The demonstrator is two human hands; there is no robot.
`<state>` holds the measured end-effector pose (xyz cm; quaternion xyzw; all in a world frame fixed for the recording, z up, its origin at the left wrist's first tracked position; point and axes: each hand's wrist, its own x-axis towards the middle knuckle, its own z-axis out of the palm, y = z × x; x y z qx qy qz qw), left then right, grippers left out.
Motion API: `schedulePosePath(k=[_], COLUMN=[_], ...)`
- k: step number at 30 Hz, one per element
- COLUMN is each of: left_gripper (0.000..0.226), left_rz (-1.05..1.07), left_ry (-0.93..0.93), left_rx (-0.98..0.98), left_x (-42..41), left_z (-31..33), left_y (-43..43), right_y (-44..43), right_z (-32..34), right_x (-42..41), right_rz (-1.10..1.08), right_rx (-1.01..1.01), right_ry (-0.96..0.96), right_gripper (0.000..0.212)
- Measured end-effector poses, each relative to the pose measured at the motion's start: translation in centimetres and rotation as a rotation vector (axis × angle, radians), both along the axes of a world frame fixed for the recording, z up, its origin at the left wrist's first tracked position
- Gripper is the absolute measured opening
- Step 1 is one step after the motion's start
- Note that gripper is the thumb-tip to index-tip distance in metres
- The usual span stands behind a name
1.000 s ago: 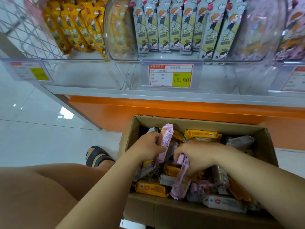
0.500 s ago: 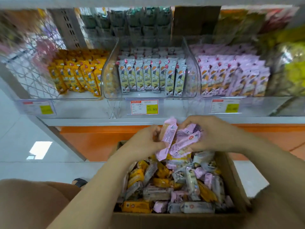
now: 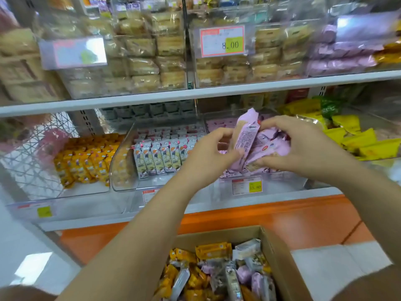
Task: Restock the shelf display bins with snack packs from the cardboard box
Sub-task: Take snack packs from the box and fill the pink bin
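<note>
A: Head view, what's hidden?
B: Pink bin (image 3: 286,181), centre right, sits mostly behind both hands. Cardboard box (image 3: 282,270) is cut off at the bottom edge. Upper-left price tag (image 3: 72,53) is blurred.
A: Hands?
B: Left hand (image 3: 208,153) grips an upright pink pack (image 3: 245,135). Right hand (image 3: 303,144) clutches a pink bundle (image 3: 269,148).
A: Surroundings?
B: Orange shelf base (image 3: 282,218), white tiled floor (image 3: 32,257).

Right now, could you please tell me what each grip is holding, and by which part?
The left-hand grip pinches one upright pink plastic snack pack at its lower half. The right-hand grip clasps a bunch of pink packs, fingers above, thumb below.
</note>
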<state>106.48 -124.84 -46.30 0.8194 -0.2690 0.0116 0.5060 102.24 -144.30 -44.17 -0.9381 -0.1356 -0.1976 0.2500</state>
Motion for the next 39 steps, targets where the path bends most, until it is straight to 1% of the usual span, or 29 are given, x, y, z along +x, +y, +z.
schedulePosePath(k=[2,5,7,10,11,14,15,17,18,20,21,23,26,29,31,33,34,35,37,39], left_gripper=[0.03,0.03,0.03,0.035,0.038,0.044,0.046,0.047,0.049,0.055,0.051,0.035,0.032,0.033,0.028,0.016,0.011,0.012,0.022,0.017], left_rz=[0.009,-0.005,-0.012,-0.015,-0.019,-0.036,-0.041,-0.07,-0.076,-0.091,-0.104,-0.118,-0.179,-0.225,-0.25,-0.26,-0.235,-0.181,-0.039,0.096], left_ry=[-0.009,0.009,0.027,0.117,0.147,0.216,0.237,0.298,0.33,0.371,0.387,0.442,0.555,0.625,0.622,0.586,0.55,0.477,0.329,0.263], left_rx=[0.02,0.095,0.158,0.257,0.289,0.35,0.371,0.388,0.383,0.379,0.36,0.253,0.095,0.062,0.081,0.087,0.081,0.097,0.174,0.198], left_x=[1.3,3.3,4.6,6.4,6.9,8.1,8.4,8.8,9.1,9.6,9.8,9.9,10.0,9.7,9.5,9.3,9.2,9.3,10.0,10.6], left_z=[-0.1,-1.1,-2.1,-3.6,-4.1,-5.1,-5.6,-6.2,-6.8,-7.4,-7.5,-7.5,-7.7,-7.5,-7.2,-7.0,-6.8,-6.8,-7.2,-7.7], left_y=[-1.7,-4.2,-5.7,-7.2,-7.6,-8.5,-8.8,-9.3,-9.4,-9.7,-9.9,-10.0,-10.0,-9.7,-9.5,-9.4,-9.5,-9.6,-9.7,-9.8], right_y=[-1.3,-3.2,-4.4,-6.0,-6.4,-7.4,-7.7,-7.9,-7.9,-7.8,-7.9,-8.0,-7.7,-7.1,-7.1,-7.0,-6.9,-6.8,-7.0,-7.6], right_z=[-0.8,-2.7,-4.0,-5.2,-5.3,-5.2,-5.2,-5.3,-5.4,-5.7,-5.7,-5.5,-5.6,-6.1,-6.4,-6.5,-6.5,-6.4,-6.2,-6.0], right_x=[0.8,2.4,3.5,5.0,5.4,6.3,6.7,7.1,7.2,7.4,7.4,7.4,7.8,8.4,8.9,9.2,9.3,9.4,9.4,9.3], right_rz=[-0.044,-0.119,-0.156,-0.178,-0.181,-0.183,-0.169,-0.156,-0.163,-0.197,-0.219,-0.247,-0.192,-0.082,-0.076,-0.084,-0.082,-0.081,-0.109,-0.181], right_rx=[0.039,0.018,-0.006,-0.043,-0.052,-0.12,-0.16,-0.23,-0.27,-0.357,-0.388,-0.413,-0.329,-0.133,-0.049,0.011,0.041,0.06,0.032,-0.111], right_ry=[-0.004,0.042,0.116,0.229,0.272,0.416,0.454,0.509,0.507,0.439,0.388,0.295,0.182,0.202,0.184,0.127,0.105,0.094,0.115,0.187], right_gripper=[0.062,0.06,0.06,0.061,0.059,0.044,0.042,0.045,0.047,0.046,0.045,0.047,0.051,0.054,0.05,0.044,0.043,0.042,0.044,0.047])
